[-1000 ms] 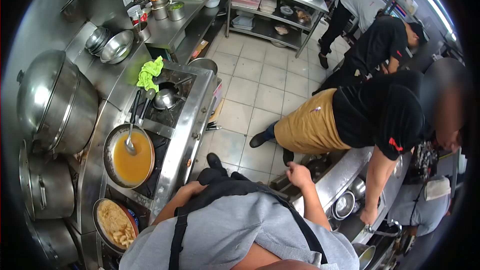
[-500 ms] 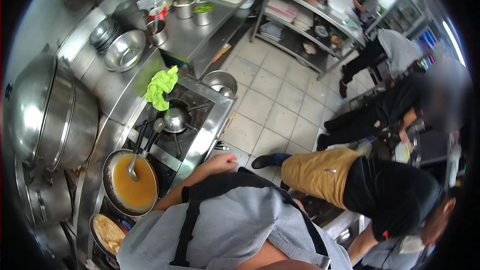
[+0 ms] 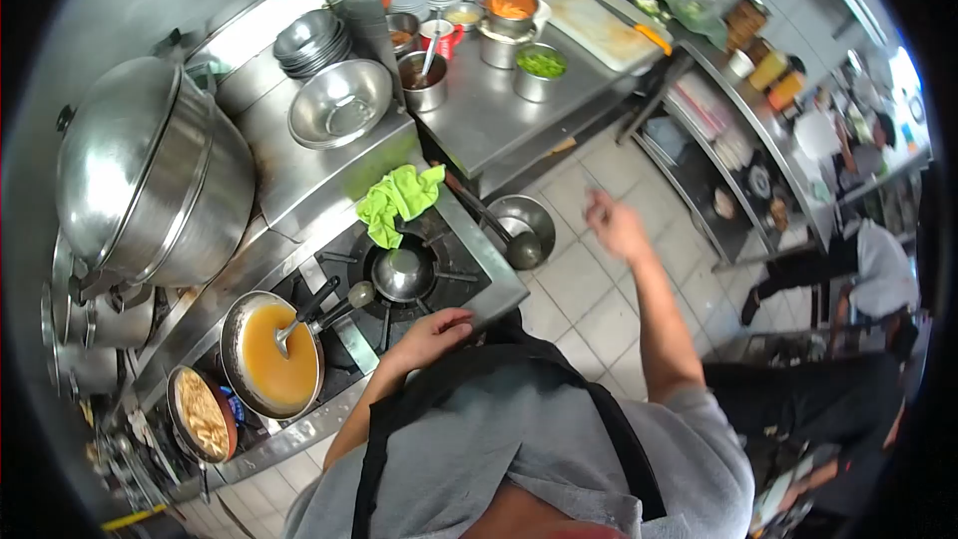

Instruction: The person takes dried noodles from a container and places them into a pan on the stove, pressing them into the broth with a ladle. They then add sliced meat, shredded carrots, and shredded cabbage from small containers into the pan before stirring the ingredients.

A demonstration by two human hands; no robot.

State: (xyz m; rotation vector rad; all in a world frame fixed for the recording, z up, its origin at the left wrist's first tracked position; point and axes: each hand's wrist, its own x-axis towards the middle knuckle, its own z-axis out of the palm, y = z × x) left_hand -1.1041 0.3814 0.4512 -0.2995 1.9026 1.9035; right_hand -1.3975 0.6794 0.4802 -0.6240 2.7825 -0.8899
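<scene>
Fingers loosely bent, seemingly empty, our left hand (image 3: pixel 429 337) rests by the stove (image 3: pixel 502 287); our right hand (image 3: pixel 617 227), also released, reaches beyond it. We judge this mid-reach; any grasp needs closer fingers.

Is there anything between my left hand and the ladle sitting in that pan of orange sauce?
Yes, the pan handle. It slants up beside the ladle, on the side facing your left hand, so it lies across the direct way.
</scene>
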